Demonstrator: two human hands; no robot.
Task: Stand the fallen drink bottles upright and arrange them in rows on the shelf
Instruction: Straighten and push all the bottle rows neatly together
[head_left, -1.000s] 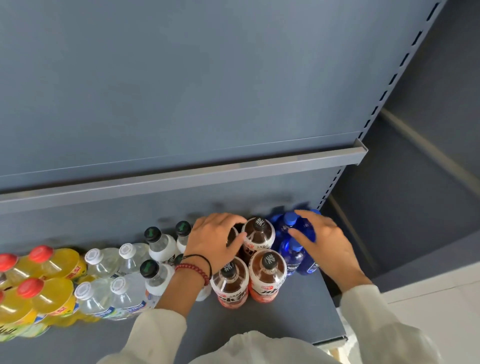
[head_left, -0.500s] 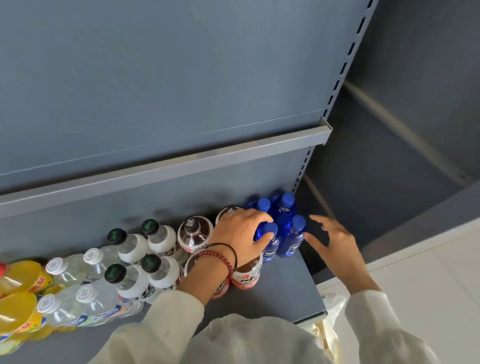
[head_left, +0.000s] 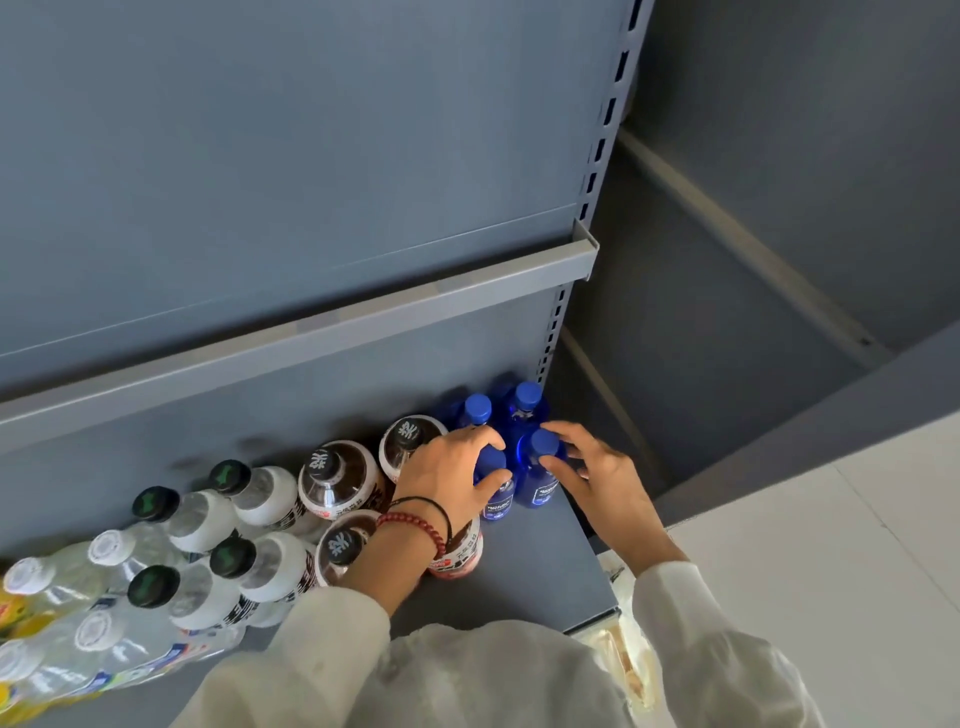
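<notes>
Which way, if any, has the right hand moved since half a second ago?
Yes: the right hand moved left, from beside the blue bottles onto the front-right blue bottle.

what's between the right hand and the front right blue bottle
Nothing visible. The right hand is at the front right blue bottle, with finger and thumb on either side of its cap. The left hand grips the front left blue bottle beside it, clear of that gap.

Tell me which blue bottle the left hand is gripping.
The front-left blue bottle, its cap hidden under the left hand. The other three show their caps; the right hand pinches the front-right blue bottle.
</notes>
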